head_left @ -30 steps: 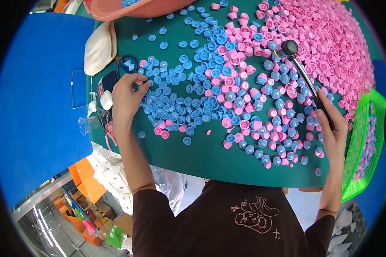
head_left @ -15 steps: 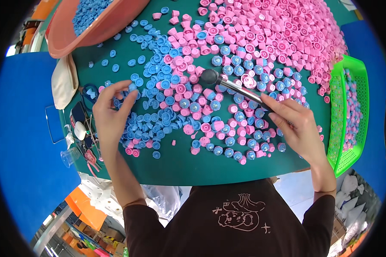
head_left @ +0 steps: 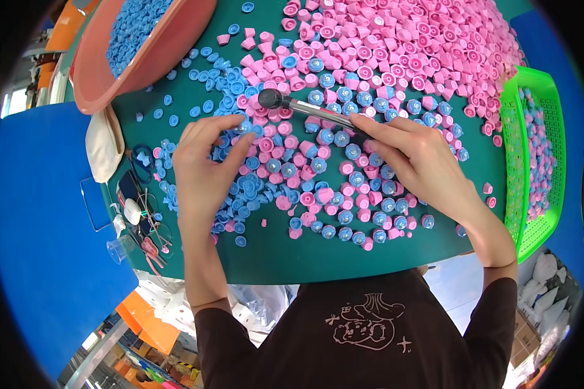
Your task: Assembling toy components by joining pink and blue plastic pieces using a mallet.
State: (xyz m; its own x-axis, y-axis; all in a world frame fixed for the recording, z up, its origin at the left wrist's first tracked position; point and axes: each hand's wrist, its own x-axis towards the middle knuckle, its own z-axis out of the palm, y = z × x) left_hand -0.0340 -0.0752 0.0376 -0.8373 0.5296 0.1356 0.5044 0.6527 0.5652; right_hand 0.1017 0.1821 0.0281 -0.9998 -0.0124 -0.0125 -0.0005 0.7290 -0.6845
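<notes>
My right hand (head_left: 416, 155) is closed round the dark grip of a small mallet (head_left: 319, 113), whose silver shaft and round black head point left over the pieces. Between thumb and forefinger of my left hand (head_left: 209, 159) is a small blue plastic cap (head_left: 243, 127), partly covered by the fingers. Below both hands lie many loose blue caps (head_left: 246, 188), cup-shaped pink pieces (head_left: 409, 45), and pink cups topped with blue caps (head_left: 318, 166). Those joined pieces stand mostly in the middle of the green table (head_left: 285, 259).
A pinkish basin (head_left: 191, 39) of blue caps stands at the far left. On the right edge is a green basket (head_left: 511, 162) with pink and blue pieces. Scissors (head_left: 140, 162), eyeglasses (head_left: 163, 227), pink-handled pliers (head_left: 152, 251) and a clear cup (head_left: 119, 247) lie at left.
My left hand has moved right and slightly up, still pinching a blue cap. The mallet in my right hand has shifted left and a little up, its head now over the pink pieces.
</notes>
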